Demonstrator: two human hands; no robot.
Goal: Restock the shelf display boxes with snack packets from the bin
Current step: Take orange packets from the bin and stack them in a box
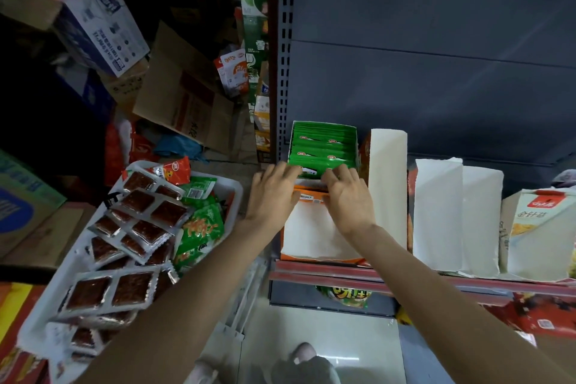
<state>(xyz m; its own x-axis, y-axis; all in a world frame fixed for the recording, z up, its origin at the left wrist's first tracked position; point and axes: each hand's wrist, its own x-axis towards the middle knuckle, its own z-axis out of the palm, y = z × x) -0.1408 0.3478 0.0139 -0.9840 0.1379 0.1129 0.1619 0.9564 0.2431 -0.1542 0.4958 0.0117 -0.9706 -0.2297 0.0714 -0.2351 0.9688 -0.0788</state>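
A: What colour are the packets in the display box (pixel 324 146)?

B: Bright green packets (pixel 321 154), each with a small red oval mark; the box is green outside and white inside.

A: And the bin (pixel 230 187)?

B: A white bin. It carries clear packets (pixel 112 288) showing dark reddish-brown squares, green packets with orange lettering (pixel 202 227), and one red packet (pixel 174 170).

A: The neighbouring boxes?

B: An orange box (pixel 314 234) with a white lining, then tall white flaps (pixel 386 178). The shelf edge (pixel 327 271) is red, the back panel (pixel 436 40) dark grey.
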